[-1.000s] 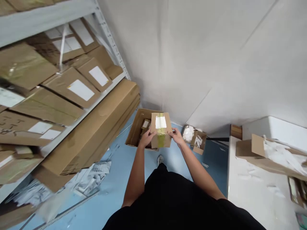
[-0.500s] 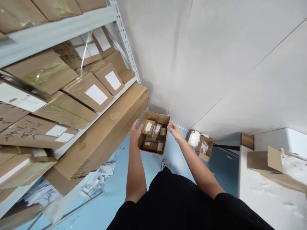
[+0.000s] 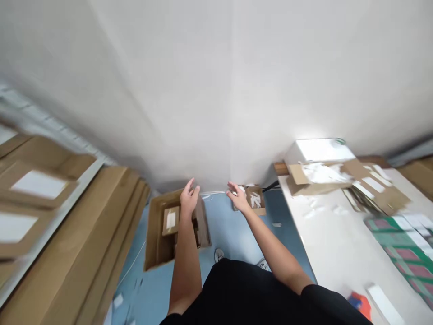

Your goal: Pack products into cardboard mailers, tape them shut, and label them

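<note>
My left hand (image 3: 190, 197) is raised with its fingers apart, holding nothing. Behind and below it an open cardboard box (image 3: 153, 234) stands on the floor, and my left forearm covers part of it. Inside that box lies a small brown carton (image 3: 171, 220) with a white label; other cartons there are partly hidden. My right hand (image 3: 237, 197) reaches forward, fingers spread and nothing in them. Just beyond it on the floor sit small open boxes (image 3: 260, 211) with white scraps inside.
A shelf rack with labelled cartons (image 3: 40, 184) and a long cardboard box (image 3: 84, 243) fill the left side. To the right, a white table (image 3: 333, 239) bears an open box of white material (image 3: 302, 187) and green packages (image 3: 395, 246). A pale wall (image 3: 216, 90) stands ahead.
My view has swung to the right, bringing the table into sight. The open box with cartons now appears further left, larger, and no longer between my hands. Both hands stay open.
</note>
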Demonstrator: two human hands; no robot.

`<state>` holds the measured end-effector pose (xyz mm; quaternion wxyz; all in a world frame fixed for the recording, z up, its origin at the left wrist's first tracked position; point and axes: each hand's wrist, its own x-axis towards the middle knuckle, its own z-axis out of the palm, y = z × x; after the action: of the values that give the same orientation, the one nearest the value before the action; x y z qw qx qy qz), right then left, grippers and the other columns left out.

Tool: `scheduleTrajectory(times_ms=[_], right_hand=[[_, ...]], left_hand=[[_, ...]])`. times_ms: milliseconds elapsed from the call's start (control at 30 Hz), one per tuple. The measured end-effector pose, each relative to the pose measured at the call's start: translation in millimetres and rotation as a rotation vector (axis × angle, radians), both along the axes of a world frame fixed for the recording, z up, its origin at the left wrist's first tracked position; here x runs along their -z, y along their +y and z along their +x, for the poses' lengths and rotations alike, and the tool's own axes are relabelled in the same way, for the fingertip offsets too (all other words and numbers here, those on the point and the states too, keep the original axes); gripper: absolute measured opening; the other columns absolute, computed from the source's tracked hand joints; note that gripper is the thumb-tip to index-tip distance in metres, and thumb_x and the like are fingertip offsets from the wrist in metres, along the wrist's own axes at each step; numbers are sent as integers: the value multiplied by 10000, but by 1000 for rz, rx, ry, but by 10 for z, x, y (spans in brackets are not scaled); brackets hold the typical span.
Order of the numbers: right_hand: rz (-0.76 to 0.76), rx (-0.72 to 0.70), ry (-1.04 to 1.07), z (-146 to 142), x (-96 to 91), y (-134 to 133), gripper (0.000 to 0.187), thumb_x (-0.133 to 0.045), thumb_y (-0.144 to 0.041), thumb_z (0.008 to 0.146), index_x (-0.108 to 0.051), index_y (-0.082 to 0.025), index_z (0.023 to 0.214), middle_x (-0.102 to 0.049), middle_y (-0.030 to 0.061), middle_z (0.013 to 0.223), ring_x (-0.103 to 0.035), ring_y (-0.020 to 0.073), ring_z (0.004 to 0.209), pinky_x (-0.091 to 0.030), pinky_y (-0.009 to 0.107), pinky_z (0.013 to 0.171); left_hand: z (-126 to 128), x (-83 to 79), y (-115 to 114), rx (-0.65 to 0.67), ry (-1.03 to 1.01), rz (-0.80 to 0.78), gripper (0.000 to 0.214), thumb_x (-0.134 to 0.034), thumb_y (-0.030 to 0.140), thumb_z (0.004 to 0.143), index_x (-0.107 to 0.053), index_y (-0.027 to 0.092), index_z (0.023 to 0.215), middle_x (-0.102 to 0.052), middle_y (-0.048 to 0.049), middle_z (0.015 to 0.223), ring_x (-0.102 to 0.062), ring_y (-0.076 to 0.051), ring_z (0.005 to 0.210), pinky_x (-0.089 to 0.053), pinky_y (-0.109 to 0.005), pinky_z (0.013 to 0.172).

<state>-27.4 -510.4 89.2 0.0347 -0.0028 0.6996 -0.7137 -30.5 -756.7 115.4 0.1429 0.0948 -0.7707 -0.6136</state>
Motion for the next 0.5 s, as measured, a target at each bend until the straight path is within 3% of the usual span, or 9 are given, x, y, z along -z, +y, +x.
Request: scheduleTrajectory(times_ms=[133, 233, 367, 500], right_hand=[[-26, 266, 20, 168, -34, 1169, 544, -702, -384, 802, -641, -276, 1332, -659, 98, 1392, -639, 257, 1231, -507, 450, 1065], [-56, 451, 18, 411, -31, 2050, 556, -688, -351, 782, -639, -269, 1329, -668, 94, 1366, -654, 245, 1181, -520, 434, 1045], [-64, 674, 7, 956, -51, 3141, 549, -686, -340, 779, -641, -280, 1323, -665, 87, 1366, -645, 252, 1193, -514, 447, 1050], [-62, 885, 10, 1646, -99, 4022, 535, -686, -353, 788, -644, -290, 1318, -645, 93, 1402, -638, 268, 1210, -513, 463, 1048]], left_hand=[[-353, -138, 1317, 284, -2, -32, 521, -688, 403, 927, -617, 249, 1419, -618, -122, 1468, -548, -284, 1401, -464, -487, 1165], [-441, -212, 2345, 483, 3, -45, 529, -699, 428, 918, -623, 259, 1413, -619, -123, 1466, -550, -290, 1400, -472, -487, 1156], [-321, -261, 3679, 712, 25, -54, 532, -707, 436, 907, -635, 245, 1398, -615, -127, 1469, -554, -298, 1391, -494, -474, 1134], [-28, -266, 4902, 934, 22, -52, 540, -709, 444, 902, -640, 232, 1394, -625, -125, 1455, -560, -299, 1382, -496, -461, 1130]])
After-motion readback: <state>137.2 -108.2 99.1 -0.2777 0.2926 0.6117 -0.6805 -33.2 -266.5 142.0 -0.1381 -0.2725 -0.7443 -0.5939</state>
